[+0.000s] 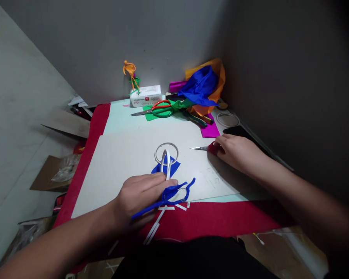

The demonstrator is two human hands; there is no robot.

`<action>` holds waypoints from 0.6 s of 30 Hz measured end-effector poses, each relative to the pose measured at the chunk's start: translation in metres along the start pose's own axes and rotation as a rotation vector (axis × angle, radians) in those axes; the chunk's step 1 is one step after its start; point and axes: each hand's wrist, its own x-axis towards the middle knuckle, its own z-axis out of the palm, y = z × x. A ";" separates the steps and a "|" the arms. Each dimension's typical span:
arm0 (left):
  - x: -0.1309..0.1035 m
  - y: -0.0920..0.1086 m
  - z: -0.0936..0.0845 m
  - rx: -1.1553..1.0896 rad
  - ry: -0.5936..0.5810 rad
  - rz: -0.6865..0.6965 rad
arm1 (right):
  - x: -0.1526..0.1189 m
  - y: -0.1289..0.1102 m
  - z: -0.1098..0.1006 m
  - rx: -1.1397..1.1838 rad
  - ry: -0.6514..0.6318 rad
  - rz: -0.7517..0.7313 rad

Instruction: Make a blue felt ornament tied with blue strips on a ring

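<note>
My left hand [145, 193] is closed on a blue paper-wrapped wire figure [174, 195], whose thin limbs stick out on both sides. From the same grip a looped white strip [166, 159] rises. Beyond it on the board lie a coil of wire [156, 153] and a piece of blue paper [176, 167]. My right hand [235, 153] has its fingers round the red handles of small scissors [203, 148], held low over the board with the blades pointing left. Whether the scissors touch the board I cannot tell.
Large red-and-green-handled scissors [165, 109], pliers [197, 119] and crumpled coloured paper [200, 85] lie at the back. An orange wire figure [130, 71] stands on a white box [147, 95]. Another wire coil [227, 120] is at right. Cut white strips [154, 226] lie on the red cloth [221, 219].
</note>
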 end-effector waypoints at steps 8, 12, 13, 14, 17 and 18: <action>0.001 -0.001 0.000 0.006 0.012 0.007 | -0.009 -0.005 -0.023 0.435 0.172 -0.090; -0.002 -0.002 -0.001 -0.004 -0.021 0.012 | -0.022 -0.024 -0.046 0.836 -0.172 -0.367; -0.003 -0.002 -0.001 -0.005 -0.036 0.003 | -0.025 -0.029 -0.050 0.819 -0.206 -0.399; -0.005 -0.002 -0.001 -0.006 -0.045 -0.010 | -0.026 -0.033 -0.054 0.782 -0.221 -0.415; -0.008 -0.003 0.000 -0.013 -0.052 -0.028 | -0.025 -0.041 -0.061 0.655 -0.210 -0.465; -0.008 -0.002 0.000 -0.017 -0.042 -0.014 | -0.023 -0.042 -0.062 0.618 -0.207 -0.488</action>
